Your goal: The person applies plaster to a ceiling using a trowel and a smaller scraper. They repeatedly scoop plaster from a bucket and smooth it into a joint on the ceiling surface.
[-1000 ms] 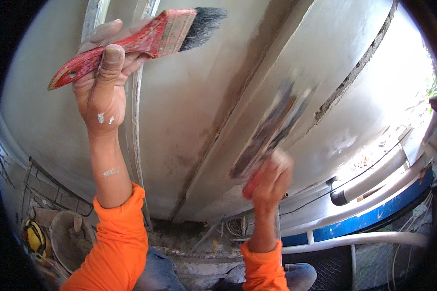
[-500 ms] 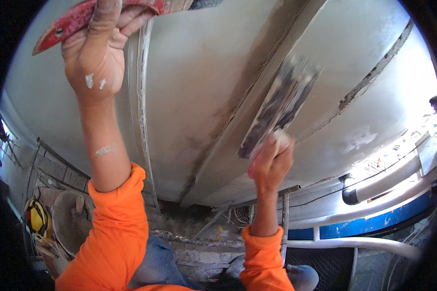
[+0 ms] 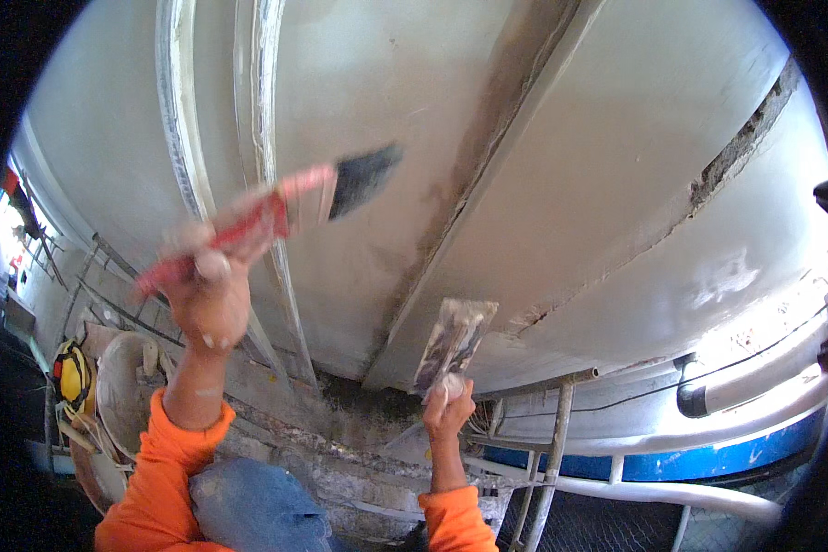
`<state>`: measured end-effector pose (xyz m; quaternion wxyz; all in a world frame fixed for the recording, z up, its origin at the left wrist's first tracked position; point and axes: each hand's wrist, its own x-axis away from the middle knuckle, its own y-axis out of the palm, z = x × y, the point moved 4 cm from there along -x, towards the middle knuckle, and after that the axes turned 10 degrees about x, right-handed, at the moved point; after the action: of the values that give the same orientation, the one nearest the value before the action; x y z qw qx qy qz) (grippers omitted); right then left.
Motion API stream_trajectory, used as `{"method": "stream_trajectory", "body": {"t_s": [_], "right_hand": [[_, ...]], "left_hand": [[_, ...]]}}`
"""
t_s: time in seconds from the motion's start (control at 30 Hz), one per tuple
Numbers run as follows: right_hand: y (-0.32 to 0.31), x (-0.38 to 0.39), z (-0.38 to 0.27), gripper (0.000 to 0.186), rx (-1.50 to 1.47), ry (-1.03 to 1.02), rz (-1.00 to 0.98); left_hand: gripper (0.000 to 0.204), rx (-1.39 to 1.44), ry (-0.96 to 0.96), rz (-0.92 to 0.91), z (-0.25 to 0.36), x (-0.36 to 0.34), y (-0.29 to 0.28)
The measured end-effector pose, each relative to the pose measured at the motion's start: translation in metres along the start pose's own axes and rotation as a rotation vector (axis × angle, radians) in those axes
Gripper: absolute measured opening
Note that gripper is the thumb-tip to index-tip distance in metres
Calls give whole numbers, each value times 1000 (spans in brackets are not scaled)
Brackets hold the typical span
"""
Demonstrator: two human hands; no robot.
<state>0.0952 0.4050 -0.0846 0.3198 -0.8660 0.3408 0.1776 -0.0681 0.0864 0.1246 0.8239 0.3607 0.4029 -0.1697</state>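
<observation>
- Step in hand: apparently surface finishing of the grey wall (image 3: 598,175), with the trowel (image 3: 458,333) as the working tool.
- Next move: appears to call for a flat, evenly pressed blade; whether the blade touches the wall cannot be confirmed from this view.
- Right hand (image 3: 448,411): closed around the trowel's handle; the blade extends beyond the fingers, upward and slightly right.
- Left hand (image 3: 213,299): wrapped around the handle of the red paintbrush (image 3: 271,216), motion-blurred; dark bristles point up and right, well apart from the trowel.
</observation>
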Motion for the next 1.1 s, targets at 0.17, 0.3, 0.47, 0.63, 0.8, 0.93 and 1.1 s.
{"method": "stream_trajectory", "body": {"t_s": [0.17,0.3,0.47,0.63,0.8,0.93,1.1], "right_hand": [[0,-1,-30,58,-1390,521,-497],[-17,-19,-58,69,-1219,597,-265],[-60,-72,-86,60,-1458,397,-208],[-93,-139,-123,48,-720,-28,-45],[-62,-165,-162,28,-244,-19,104],[-40,-167,-149,30,-168,16,77],[-1,-131,-83,35,-78,40,18]], "left_hand": [[10,-189,-160,-214,-17,46,45],[17,-111,-258,-545,-33,50,95],[29,47,-386,-782,-28,83,96],[26,123,-697,-453,-60,160,48],[20,-173,-703,-311,-62,221,10],[17,-261,-720,-264,-53,227,-7],[16,-285,-776,-147,-33,231,-20]]}}
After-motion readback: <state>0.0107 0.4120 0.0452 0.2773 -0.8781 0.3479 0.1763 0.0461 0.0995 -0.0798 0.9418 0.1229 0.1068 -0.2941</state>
